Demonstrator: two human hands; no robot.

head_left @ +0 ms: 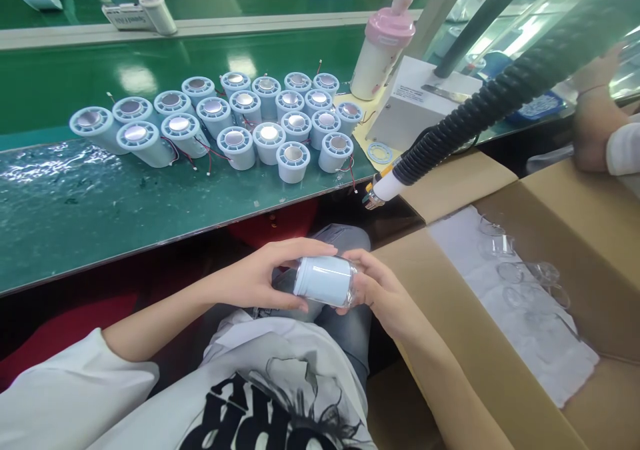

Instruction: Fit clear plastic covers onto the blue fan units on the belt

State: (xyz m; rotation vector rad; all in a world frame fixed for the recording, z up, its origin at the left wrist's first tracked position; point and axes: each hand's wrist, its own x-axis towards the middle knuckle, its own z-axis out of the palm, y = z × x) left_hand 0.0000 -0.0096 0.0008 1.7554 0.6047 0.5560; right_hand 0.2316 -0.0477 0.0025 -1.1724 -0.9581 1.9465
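Note:
Above my lap, a light blue cylindrical part [327, 281] lies sideways between my two hands, with a transparent cup around it. My left hand [265, 273] curves about the left end, fingers along the top and thumb at the bottom. Thumb and fingers of my right hand [375, 283] grip the right end, where the cup's shiny plastic shows. Which end of the part faces right is hidden by those fingers. On the bench ahead stand several similar blue cylinders [235, 147] with silver discs on top, some with thin red and black wires.
To the right, an open cardboard box [480, 370] holds several transparent cups [527, 273] on white paper. A black corrugated hose [450, 123] slants over the green bench [90, 217]. Behind it stand a white device [410, 103] and a pink-lidded cup [383, 50]. Another person's arm [597, 123] is at far right.

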